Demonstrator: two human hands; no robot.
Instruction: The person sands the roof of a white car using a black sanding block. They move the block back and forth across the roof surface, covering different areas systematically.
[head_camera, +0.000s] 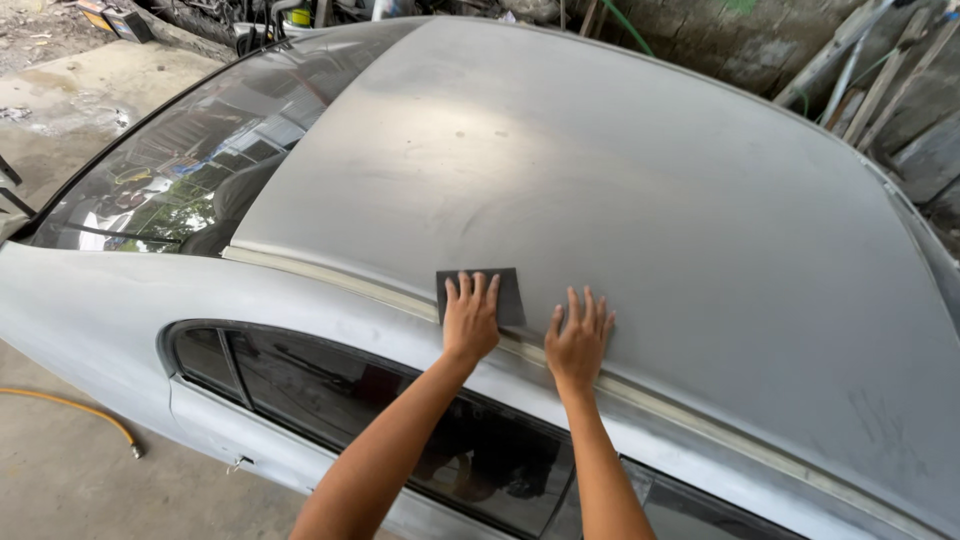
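Observation:
A dark grey sheet of sandpaper (505, 285) lies flat on the dull grey car roof (620, 190), close to the roof's near edge. My left hand (470, 318) presses down on the sheet with its fingers spread over the lower half. Just to the right, my right hand (580, 338) rests palm-down on the bare roof, fingers apart, holding nothing. Both hands sit just above the pale trim strip (330, 280) that runs along the roof edge.
The windscreen (180, 170) slopes away at the left. Dark side windows (330, 390) are below my arms. A yellow hose (80, 410) lies on the concrete floor at the lower left. Planks and poles (870, 70) lean against the wall at the far right.

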